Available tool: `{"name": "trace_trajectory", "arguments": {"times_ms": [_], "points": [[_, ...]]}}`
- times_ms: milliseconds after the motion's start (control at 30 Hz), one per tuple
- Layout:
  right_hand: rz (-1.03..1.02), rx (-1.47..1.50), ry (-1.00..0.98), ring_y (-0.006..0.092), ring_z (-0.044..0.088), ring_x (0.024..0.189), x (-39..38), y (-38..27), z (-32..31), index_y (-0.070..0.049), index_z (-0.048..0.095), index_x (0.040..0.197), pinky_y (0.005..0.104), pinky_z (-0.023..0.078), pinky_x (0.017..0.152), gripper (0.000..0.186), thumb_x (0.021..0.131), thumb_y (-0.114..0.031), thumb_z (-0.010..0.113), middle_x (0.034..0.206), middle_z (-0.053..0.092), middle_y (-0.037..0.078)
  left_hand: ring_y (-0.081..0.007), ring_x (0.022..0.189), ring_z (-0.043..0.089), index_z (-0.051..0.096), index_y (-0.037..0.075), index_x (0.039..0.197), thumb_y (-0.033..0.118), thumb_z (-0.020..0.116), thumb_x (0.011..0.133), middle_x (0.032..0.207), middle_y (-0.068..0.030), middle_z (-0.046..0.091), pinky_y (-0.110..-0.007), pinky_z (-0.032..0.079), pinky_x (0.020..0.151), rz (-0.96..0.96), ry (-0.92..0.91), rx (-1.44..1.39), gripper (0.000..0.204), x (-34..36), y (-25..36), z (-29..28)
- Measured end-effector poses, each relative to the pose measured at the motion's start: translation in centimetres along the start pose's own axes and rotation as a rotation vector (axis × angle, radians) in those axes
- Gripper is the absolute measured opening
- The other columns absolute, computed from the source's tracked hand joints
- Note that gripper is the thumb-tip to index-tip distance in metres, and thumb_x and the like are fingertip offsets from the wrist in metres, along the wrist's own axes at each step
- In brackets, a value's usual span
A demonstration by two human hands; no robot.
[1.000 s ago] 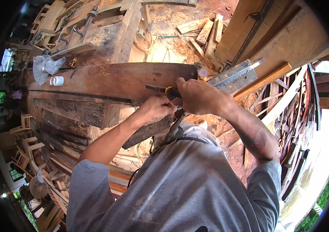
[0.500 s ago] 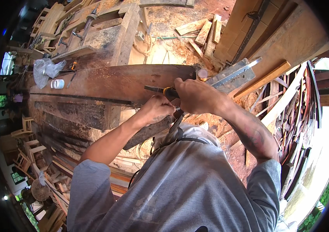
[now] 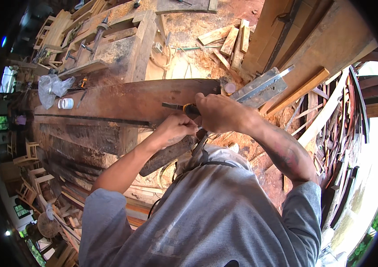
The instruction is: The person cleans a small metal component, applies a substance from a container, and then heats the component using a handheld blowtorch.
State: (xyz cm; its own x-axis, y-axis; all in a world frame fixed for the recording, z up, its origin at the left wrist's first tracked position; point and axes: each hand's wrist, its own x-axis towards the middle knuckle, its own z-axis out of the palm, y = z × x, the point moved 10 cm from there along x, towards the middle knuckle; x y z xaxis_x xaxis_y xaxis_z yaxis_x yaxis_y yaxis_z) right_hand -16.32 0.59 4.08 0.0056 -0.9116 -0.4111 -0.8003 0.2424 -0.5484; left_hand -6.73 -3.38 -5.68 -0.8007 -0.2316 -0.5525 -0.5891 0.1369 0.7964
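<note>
My right hand (image 3: 220, 112) is closed around a hand tool with a dark flat end and a black-and-yellow handle (image 3: 181, 107); the flat end points left over the long brown board (image 3: 131, 100). Close beside it, my left hand (image 3: 175, 129) is closed, thumb and fingers pinched together at the board's near edge. Whatever lies between those fingers is too small or hidden to make out. Both hands are almost touching, just in front of my body.
On the board's left lie a crumpled clear plastic bag (image 3: 53, 89), a white tub (image 3: 66, 103) and an orange-and-black tool (image 3: 83, 83). A grey metal piece (image 3: 260, 89) sits right of my hands. Wood offcuts (image 3: 231, 42) lie on the sawdust-covered floor; many thin strips (image 3: 335, 129) are heaped at right.
The view has shifted slightly. My hands have drawn a little apart and the tool's flat end sits slightly lower and further left; both hands keep their closed shape.
</note>
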Motion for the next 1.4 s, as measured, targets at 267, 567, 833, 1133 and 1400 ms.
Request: {"name": "trace_trajectory", "arguments": {"times_ms": [267, 567, 833, 1133, 1400], "points": [[-0.031, 0.034, 0.105, 0.0425, 0.069, 0.092, 0.4, 0.6, 0.5, 0.011, 0.051, 0.105, 0.0473, 0.053, 0.081, 0.033, 0.088, -0.012, 0.066, 0.087, 0.067, 0.031, -0.0100, 0.087, 0.056, 0.066, -0.002, 0.103, 0.009, 0.067, 0.090, 0.092, -0.0006, 0.065, -0.027, 0.046, 0.081, 0.205, 0.007, -0.046, 0.017, -0.8, 2.1, -0.3], [-0.063, -0.091, 0.072, 0.0407, 0.069, 0.092, 0.5, -0.3, 0.7, 0.011, 0.049, 0.105, 0.0473, 0.052, 0.083, 0.030, 0.085, -0.006, 0.062, 0.087, 0.068, 0.029, -0.0126, 0.097, 0.060, 0.067, -0.005, 0.113, -0.004, 0.060, 0.090, 0.102, -0.0041, 0.067, -0.029, 0.048, 0.088, 0.190, -0.019, -0.107, 0.024, -1.4, 3.4, 0.0], [-0.056, -0.109, -0.023, 0.0402, 0.068, 0.097, 0.9, -0.2, 0.7, 0.010, 0.052, 0.108, 0.0451, 0.052, 0.086, 0.031, 0.086, -0.010, 0.062, 0.094, 0.069, 0.028, -0.0107, 0.094, 0.058, 0.067, -0.004, 0.109, -0.003, 0.061, 0.090, 0.101, -0.0031, 0.066, -0.026, 0.047, 0.084, 0.188, 0.019, -0.296, 0.020, -1.7, 3.3, 0.2], [-0.126, -0.072, -0.122, 0.0410, 0.068, 0.096, 0.8, -0.7, 0.1, 0.008, 0.051, 0.108, 0.0462, 0.051, 0.084, 0.041, 0.092, -0.026, 0.068, 0.091, 0.069, 0.028, -0.0108, 0.090, 0.059, 0.066, -0.005, 0.103, 0.001, 0.066, 0.088, 0.096, -0.0048, 0.066, -0.025, 0.048, 0.080, 0.106, 0.053, -0.313, 0.017, -0.9, 0.3, -0.1], [-0.037, -0.117, -0.031, 0.0404, 0.068, 0.101, 1.1, 0.2, 0.7, 0.009, 0.057, 0.109, 0.0458, 0.054, 0.086, 0.039, 0.090, -0.023, 0.067, 0.099, 0.070, 0.029, -0.0096, 0.090, 0.060, 0.067, -0.005, 0.110, 0.000, 0.066, 0.089, 0.099, -0.0042, 0.067, -0.024, 0.050, 0.081, 0.215, 0.016, -0.409, 0.022, -0.7, 0.8, 0.2]]}}
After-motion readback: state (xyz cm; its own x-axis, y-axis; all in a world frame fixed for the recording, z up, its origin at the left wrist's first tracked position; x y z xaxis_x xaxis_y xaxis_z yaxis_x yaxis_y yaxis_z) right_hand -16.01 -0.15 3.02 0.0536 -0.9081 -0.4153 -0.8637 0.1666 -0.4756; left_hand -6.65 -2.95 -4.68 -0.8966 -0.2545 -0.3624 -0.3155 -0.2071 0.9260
